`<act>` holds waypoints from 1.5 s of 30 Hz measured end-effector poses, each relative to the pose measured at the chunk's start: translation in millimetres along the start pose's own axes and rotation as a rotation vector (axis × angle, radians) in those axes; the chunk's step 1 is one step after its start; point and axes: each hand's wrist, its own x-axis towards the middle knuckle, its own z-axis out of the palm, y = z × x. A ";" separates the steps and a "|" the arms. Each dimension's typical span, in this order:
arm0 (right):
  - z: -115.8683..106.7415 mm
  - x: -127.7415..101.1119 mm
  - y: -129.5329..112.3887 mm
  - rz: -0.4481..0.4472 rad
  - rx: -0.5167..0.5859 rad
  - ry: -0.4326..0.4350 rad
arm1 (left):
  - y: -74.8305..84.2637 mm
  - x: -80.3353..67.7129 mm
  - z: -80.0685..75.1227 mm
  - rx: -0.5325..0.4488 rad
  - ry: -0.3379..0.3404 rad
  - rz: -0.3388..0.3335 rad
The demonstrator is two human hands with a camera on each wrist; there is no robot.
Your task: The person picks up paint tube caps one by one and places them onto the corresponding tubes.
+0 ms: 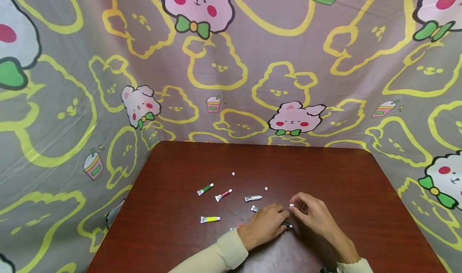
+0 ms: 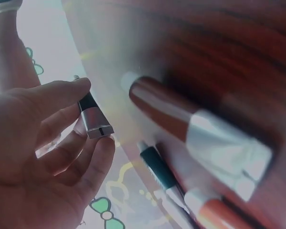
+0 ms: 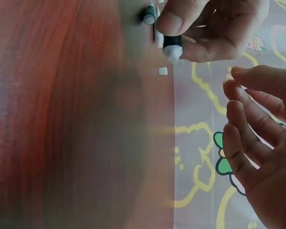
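Note:
My left hand [image 1: 265, 223] grips a small black paint tube [image 2: 91, 113] between thumb and fingers. Its silver crimped end shows in the left wrist view, and its white tip points toward my right hand [image 1: 319, 216] in the right wrist view. Thumb and forefinger of the right hand pinch a small white cap [image 1: 291, 205], a short way from the tube's tip. Below the left hand, a brown paint tube [image 2: 164, 107] lies on the table, hidden in the head view. An orange tube [image 1: 238, 227] and a silver-ended tube [image 1: 254, 208] are partly covered by the left hand and arm.
On the brown table [image 1: 173, 160] lie a green tube [image 1: 205, 189], a red tube [image 1: 223, 195], a white tube [image 1: 253, 198] and a yellow tube [image 1: 210, 219]. Two loose white caps, one farther back [image 1: 233, 174], lie behind them. Patterned cloth [image 1: 223, 120] surrounds the table.

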 end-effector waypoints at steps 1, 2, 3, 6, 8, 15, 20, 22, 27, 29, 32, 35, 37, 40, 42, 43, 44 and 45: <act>-0.2 -0.9 -0.7 0.002 0.000 0.000 | -1.4 -1.2 -1.6 -0.002 0.008 -0.004; -0.4 -1.9 -1.4 0.006 -0.001 -0.001 | -2.9 -2.4 -3.1 -0.002 0.017 -0.008; -0.7 -3.1 -2.1 0.010 -0.004 -0.004 | -4.4 -3.4 -4.5 -0.001 0.026 -0.011; -1.2 -7.0 -3.4 0.038 -0.009 -0.017 | -8.4 -5.5 -9.3 0.008 0.046 -0.022; -1.4 -9.7 -4.3 0.057 -0.007 -0.029 | -11.0 -6.5 -11.9 0.017 0.054 -0.028; -1.1 -18.9 -7.0 0.083 -0.010 -0.042 | -17.4 -10.4 -17.4 -0.044 0.042 -0.053; -1.1 -24.1 -9.2 0.056 0.008 -0.028 | -18.1 -12.3 -19.7 -0.064 0.059 -0.054; -0.4 -25.8 -10.0 0.046 0.015 -0.025 | -18.2 -13.4 -20.7 -0.068 0.073 -0.051; 1.7 -29.9 -12.1 0.028 0.034 -0.030 | -17.9 -16.0 -23.5 -0.081 0.096 -0.036; 2.6 -31.3 -12.9 0.023 0.043 -0.031 | -17.6 -16.7 -24.6 -0.082 0.095 -0.029; 4.5 -32.6 -14.5 0.024 0.060 -0.034 | -17.4 -17.1 -25.9 -0.081 0.094 -0.023; 6.9 -33.7 -16.5 0.031 0.081 -0.034 | -17.4 -17.0 -26.7 -0.078 0.095 -0.023; 8.3 -34.9 -17.5 0.033 0.090 -0.032 | -17.3 -17.6 -26.9 -0.080 0.101 -0.022; 10.4 -37.0 -18.4 0.034 0.094 -0.028 | -16.8 -18.9 -27.2 -0.081 0.107 -0.017; 11.8 -38.2 -19.4 0.044 0.090 -0.030 | -16.1 -20.0 -27.5 -0.085 0.110 -0.012; 12.4 -38.7 -20.0 0.049 0.088 -0.031 | -15.7 -20.5 -27.3 -0.084 0.110 -0.008; 13.0 -39.0 -20.6 0.054 0.089 -0.032 | -15.3 -20.9 -27.1 -0.084 0.111 -0.005; 13.7 -39.4 -21.2 0.059 0.089 -0.033 | -14.7 -21.4 -26.8 -0.087 0.110 -0.003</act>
